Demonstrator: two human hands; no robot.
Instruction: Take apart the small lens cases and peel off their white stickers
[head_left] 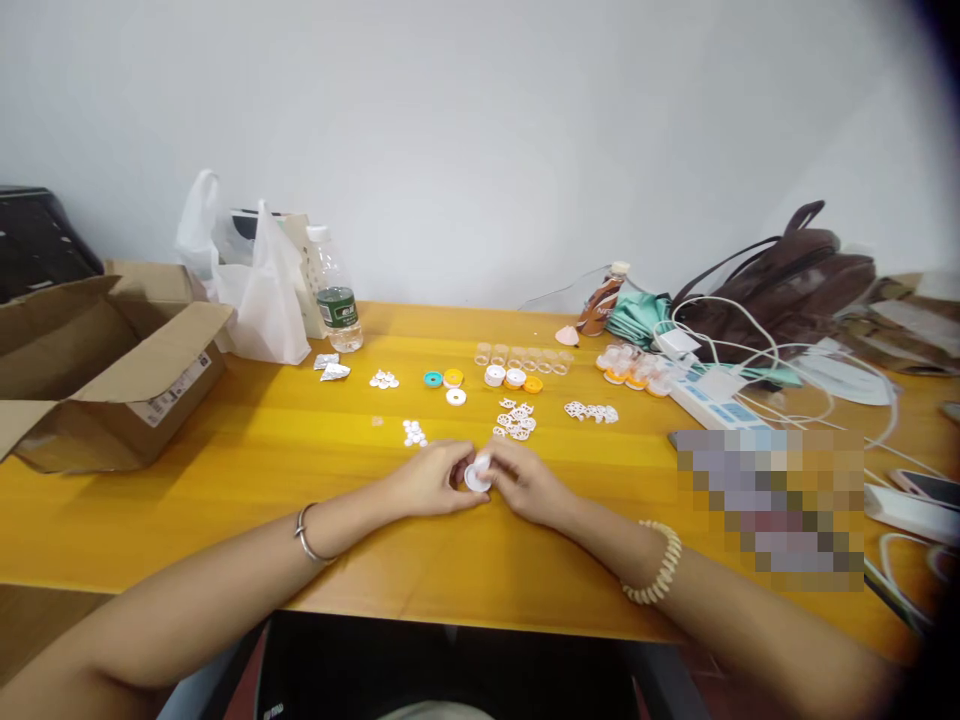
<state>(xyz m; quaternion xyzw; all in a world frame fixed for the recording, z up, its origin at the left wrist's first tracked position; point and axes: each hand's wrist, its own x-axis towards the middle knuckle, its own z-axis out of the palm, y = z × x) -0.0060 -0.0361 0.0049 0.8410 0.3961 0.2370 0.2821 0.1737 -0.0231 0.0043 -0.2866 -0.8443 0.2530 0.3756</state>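
Note:
Near the front middle of the table, my left hand (439, 480) curls its thumb and fingers around a small white round cup-like part (476, 481). My right hand (529, 482) meets it from the other side, pinching a small white piece at the part's upper edge; its exact shape is partly hidden by the fingers. Just beyond my left hand lie small white discs (414, 433). White spoked plastic pieces (516, 421) are heaped beyond my right hand. Further back sit a teal ring (433, 379), a white ring (456, 397) and white and orange round parts (514, 377).
Clear cylinders (523, 357) stand in a row at the back. Orange-and-clear assemblies (637, 369) lie right, beside a power strip (712, 400) with tangled cables. A water bottle (339, 300), plastic bag (262, 290) and open cardboard box (112, 370) occupy the left.

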